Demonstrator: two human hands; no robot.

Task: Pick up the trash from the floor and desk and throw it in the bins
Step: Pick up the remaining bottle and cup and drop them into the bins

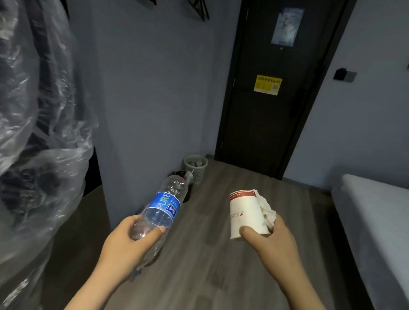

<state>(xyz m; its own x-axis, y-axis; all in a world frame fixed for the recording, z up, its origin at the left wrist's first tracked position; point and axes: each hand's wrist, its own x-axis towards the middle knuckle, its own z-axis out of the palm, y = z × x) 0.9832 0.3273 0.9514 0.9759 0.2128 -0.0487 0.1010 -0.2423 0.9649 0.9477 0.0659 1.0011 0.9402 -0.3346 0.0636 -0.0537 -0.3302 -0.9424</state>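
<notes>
Gripping a clear plastic bottle in the left hand, thumb laid across the front and fingers wrapped behind the lower part, blue label facing up, far end tilted toward 1 o'clock. Clutching a white paper cup with a red band in the right hand, thumb pressed on the near wall, with a crumpled white tissue squeezed between cup and fingers on the 3 o'clock side. Held well apart, above a wood-plank floor.

Ahead at 12 o'clock, against the grey wall: a pale mesh bin with some trash inside, just beside a dark door at its 3 o'clock. Nearer, touching that bin or just beside it (cannot tell which): a dark bin, mostly hidden behind the bottle's far end. Stuck on the door: a yellow Wi-Fi sticker.

At 3 o'clock, the corner of a bed with a pale mattress. At 9 o'clock, filling that edge of view, clear plastic sheeting draped over something dark.
</notes>
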